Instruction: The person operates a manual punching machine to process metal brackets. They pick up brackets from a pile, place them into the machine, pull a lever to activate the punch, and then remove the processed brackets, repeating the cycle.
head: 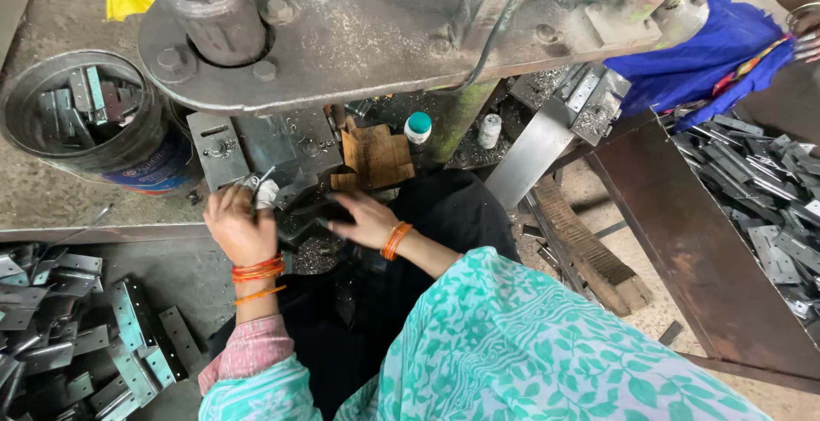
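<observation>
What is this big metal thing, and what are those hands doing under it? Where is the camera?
The camera sits on a person's head and looks down, so you see that person's own two arms from above. The big grey thing at the top is a heavy metal machine with bolts on it. Both hands are at the dark metal part just below it. The left hand has cloth wrapped on a finger and seems to hold a thin metal tool; the right hand rests flat beside it. Both wrists wear orange bangles. A round bucket on the left holds flat metal pieces with holes. More of those pieces lie in a pile at the lower left and in a tray on the right. A small white bottle with a green cap stands behind the hands.
</observation>
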